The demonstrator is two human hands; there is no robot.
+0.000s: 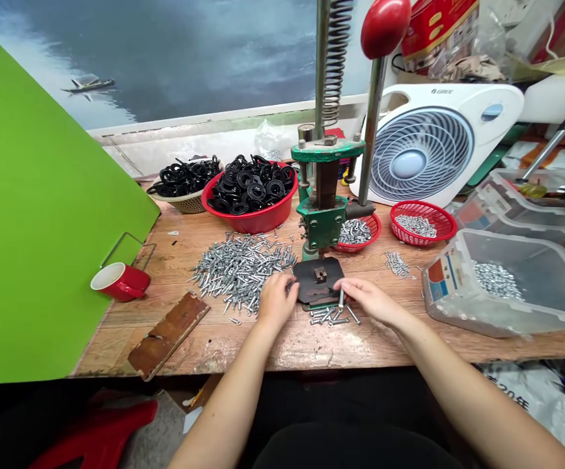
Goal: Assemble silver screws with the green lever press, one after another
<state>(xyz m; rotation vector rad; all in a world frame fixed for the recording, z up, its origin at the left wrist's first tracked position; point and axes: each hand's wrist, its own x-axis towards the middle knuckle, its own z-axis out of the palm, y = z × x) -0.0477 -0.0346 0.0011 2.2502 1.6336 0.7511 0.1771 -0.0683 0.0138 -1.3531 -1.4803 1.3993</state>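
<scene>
A green hand press (322, 215) with a red-knobbed lever (384, 26) stands on a wooden bench, its dark base plate (317, 280) in front. My left hand (275, 301) rests with fingers curled at the plate's left edge, next to a pile of silver screws (238, 267). What its fingers hold is hidden. My right hand (368, 298) pinches a small upright metal pin (341, 298) at the plate's right edge. Several loose screws (334, 316) lie between my hands.
A red bowl (253, 218) and a beige basket (187, 203) of black rubber rings stand behind. Two red mesh baskets (424, 225) and a clear plastic tub (507, 286) hold metal parts. A white fan (433, 140), red cup (119, 281) and wooden block (168, 333) are around.
</scene>
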